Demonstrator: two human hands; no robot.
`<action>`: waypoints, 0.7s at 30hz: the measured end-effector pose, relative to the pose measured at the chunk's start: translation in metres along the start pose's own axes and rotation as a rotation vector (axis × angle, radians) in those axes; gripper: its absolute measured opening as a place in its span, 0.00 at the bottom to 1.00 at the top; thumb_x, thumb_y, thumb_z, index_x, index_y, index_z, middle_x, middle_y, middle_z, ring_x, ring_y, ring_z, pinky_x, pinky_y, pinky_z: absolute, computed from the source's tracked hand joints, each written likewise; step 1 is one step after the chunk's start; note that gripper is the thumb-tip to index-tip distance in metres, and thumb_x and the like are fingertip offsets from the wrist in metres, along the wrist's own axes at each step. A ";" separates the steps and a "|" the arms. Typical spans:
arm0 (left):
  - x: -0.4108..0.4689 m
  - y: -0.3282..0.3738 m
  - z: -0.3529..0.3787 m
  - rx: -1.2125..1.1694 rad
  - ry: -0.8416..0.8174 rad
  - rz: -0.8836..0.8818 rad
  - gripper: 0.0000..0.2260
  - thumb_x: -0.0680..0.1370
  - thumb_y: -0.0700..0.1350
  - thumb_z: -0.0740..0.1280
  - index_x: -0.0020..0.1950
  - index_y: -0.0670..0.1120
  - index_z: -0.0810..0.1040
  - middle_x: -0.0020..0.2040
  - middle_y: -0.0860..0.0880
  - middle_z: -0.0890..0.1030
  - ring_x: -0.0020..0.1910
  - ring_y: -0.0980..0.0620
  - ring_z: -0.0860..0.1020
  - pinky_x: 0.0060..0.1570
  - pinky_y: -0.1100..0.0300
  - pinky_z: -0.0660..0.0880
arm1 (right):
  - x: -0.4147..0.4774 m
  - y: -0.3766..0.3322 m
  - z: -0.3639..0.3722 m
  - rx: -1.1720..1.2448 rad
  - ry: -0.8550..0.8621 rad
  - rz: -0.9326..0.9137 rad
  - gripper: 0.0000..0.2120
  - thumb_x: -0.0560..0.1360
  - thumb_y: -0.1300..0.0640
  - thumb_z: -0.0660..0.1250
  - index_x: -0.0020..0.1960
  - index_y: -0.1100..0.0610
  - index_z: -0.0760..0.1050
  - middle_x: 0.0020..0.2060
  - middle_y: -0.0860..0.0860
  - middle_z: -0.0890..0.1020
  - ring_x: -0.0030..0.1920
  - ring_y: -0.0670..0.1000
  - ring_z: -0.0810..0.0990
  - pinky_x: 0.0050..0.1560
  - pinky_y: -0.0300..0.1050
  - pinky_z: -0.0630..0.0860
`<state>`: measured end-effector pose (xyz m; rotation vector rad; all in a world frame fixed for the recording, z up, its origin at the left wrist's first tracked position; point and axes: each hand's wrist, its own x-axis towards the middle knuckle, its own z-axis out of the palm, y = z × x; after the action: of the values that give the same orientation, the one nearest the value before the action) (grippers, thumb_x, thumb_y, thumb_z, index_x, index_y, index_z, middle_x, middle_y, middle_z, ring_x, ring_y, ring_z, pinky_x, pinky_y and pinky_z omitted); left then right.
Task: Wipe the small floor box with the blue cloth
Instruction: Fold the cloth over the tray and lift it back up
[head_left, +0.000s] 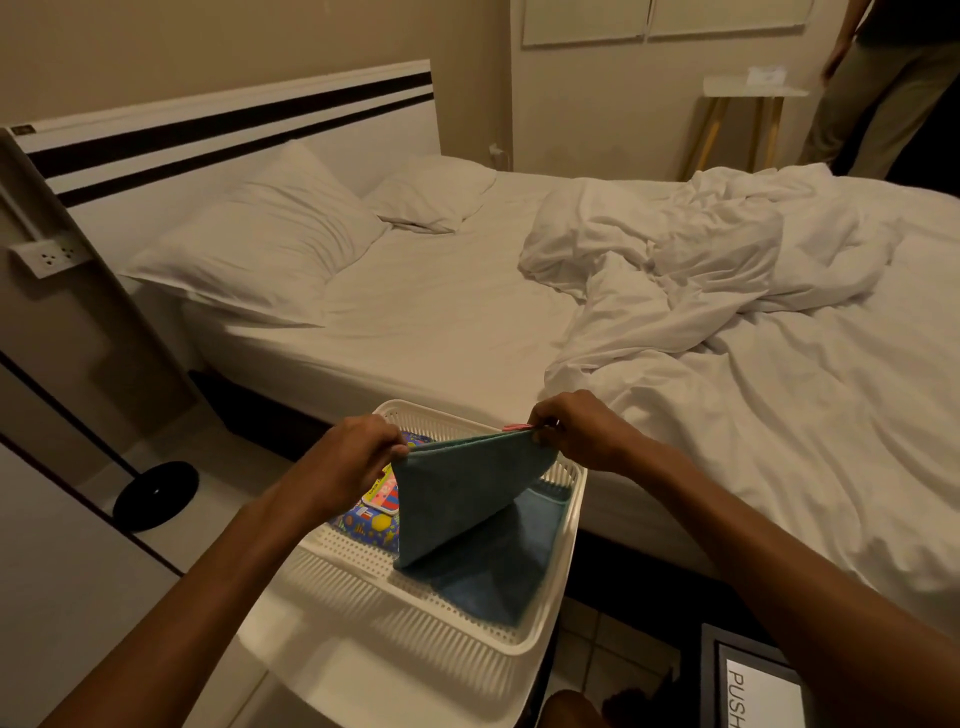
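The left grip (358, 452) and the right grip (576, 431) each pinch a top corner of the blue cloth (467, 499), holding its upper edge stretched above a white basket (395, 618). The cloth's lower part lies folded on the basket's floor, toward 5 o'clock. At 9 o'clock of the cloth, colourful printed packs (371, 527) lie in the same basket, which sits on a white counter (322, 670). At 5 o'clock a dark box (748, 691) lettered PUSH stands on the floor tiles. At 12 o'clock lies an unmade bed (441, 312).
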<state>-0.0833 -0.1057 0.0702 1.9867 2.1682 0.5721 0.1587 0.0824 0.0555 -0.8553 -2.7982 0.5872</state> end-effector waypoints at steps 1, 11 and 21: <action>-0.002 -0.001 -0.001 0.022 -0.009 -0.017 0.10 0.78 0.49 0.68 0.47 0.43 0.83 0.41 0.49 0.81 0.39 0.52 0.79 0.41 0.50 0.79 | 0.001 -0.001 -0.003 0.004 -0.001 -0.008 0.08 0.78 0.59 0.68 0.54 0.58 0.83 0.48 0.56 0.85 0.48 0.54 0.81 0.52 0.50 0.78; -0.007 0.008 -0.036 0.090 0.072 -0.013 0.15 0.67 0.65 0.72 0.38 0.53 0.83 0.35 0.62 0.77 0.34 0.62 0.78 0.35 0.60 0.78 | -0.002 -0.019 -0.038 -0.008 -0.011 -0.064 0.09 0.72 0.56 0.75 0.52 0.56 0.85 0.46 0.53 0.86 0.45 0.50 0.83 0.51 0.48 0.80; 0.016 0.044 -0.118 0.147 0.273 0.066 0.07 0.68 0.49 0.79 0.39 0.48 0.85 0.37 0.49 0.85 0.34 0.56 0.80 0.34 0.63 0.74 | -0.006 -0.048 -0.109 -0.017 0.082 -0.114 0.08 0.75 0.59 0.72 0.54 0.57 0.85 0.47 0.54 0.86 0.44 0.49 0.81 0.50 0.46 0.79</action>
<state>-0.0869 -0.1091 0.1971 2.1755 2.3697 0.7539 0.1677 0.0776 0.1741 -0.7001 -2.7596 0.4996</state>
